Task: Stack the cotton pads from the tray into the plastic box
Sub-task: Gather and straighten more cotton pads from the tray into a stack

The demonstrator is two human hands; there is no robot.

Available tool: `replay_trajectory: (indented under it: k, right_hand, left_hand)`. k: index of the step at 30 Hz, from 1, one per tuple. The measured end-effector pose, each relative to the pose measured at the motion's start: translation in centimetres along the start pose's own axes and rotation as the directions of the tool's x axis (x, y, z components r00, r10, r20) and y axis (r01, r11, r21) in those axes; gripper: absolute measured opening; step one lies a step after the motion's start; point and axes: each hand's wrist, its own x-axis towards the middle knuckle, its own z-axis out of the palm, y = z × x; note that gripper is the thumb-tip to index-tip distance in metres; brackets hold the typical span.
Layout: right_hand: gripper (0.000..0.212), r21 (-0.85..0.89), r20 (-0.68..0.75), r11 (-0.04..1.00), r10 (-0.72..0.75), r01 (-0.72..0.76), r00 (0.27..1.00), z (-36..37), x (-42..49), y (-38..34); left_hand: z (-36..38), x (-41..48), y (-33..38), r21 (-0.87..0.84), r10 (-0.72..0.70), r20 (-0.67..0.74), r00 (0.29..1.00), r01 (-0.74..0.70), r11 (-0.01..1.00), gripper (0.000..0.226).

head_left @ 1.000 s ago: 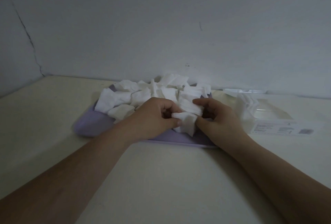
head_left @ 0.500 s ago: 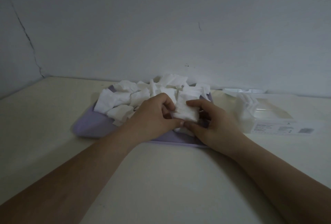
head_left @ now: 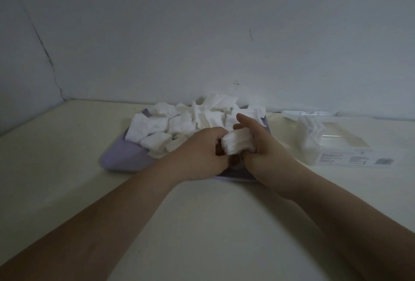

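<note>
Tray: lavender tray (head_left: 121, 157) on the table (head_left: 202, 224), against the far wall; it serves as the reference for every place below.
Loose pads: a jumbled white heap (head_left: 179, 121) covers most of the tray, thickest toward its back.
Bundle: a small bundle (head_left: 238, 143) of pads, turned edge-on, is held just above the tray's near right corner.
Left hand: the left hand (head_left: 202, 152) has its fingers curled at the bundle's left end and seems to pinch it.
Right hand: the right hand (head_left: 265, 150) wraps thumb and fingers round the bundle's right end, with the forefinger lifted free.
Box: the clear box (head_left: 350, 146) lies to the right of the tray, near but apart; a short row of pads (head_left: 310, 132) stands at the end nearest the tray.
Change: a second ago the hands held a pad spread flat over the tray's near edge; now the pads are gathered and squared into a compact bundle.
Meaning: gathering looks done for this batch, and I judge the carry to the box comes next.
Progress: early, since most pads remain on the tray.
Risk: the soft bundle may fan out if the grip loosens in transit.
</note>
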Motion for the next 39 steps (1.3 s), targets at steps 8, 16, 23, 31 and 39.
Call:
replay_trajectory:
  k: [8, 16, 23, 31, 39]
  right_hand:
    - [0.051, -0.355, -0.138, 0.925, -0.196, 0.136, 0.971, -0.1, 0.1, 0.4]
    - [0.059, -0.434, -0.178, 0.9, -0.127, 0.038, 0.976, 0.2, -0.2, 0.0]
    - [0.06, -0.349, -0.225, 0.936, -0.04, -0.042, 0.974, -0.5, 0.0, 0.1]
    - [0.065, -0.289, -0.329, 0.951, 0.009, -0.109, 0.944, -1.0, 0.4, 1.1]
    - [0.06, -0.286, -0.326, 0.953, 0.003, -0.101, 0.945, -0.8, 0.4, 1.5]
  left_hand:
    - [-1.9, -2.0, 0.5, 0.595, 0.089, -0.323, 0.942, 0.128, 0.794, 0.028]
    - [-3.1, -4.7, -0.5, 0.668, -0.133, -0.254, 0.958, 0.273, 0.692, 0.032]
    - [-1.6, -3.0, -1.2, 0.279, 0.01, -0.241, 0.97, 0.06, 0.958, 0.01]
    - [-1.9, 0.2, -1.5, 0.241, -0.158, -0.23, 0.96, 0.214, 0.947, 0.038]
    - [-2.8, 0.8, -0.2, 0.309, -0.287, 0.055, 0.956, 0.257, 0.916, 0.03]
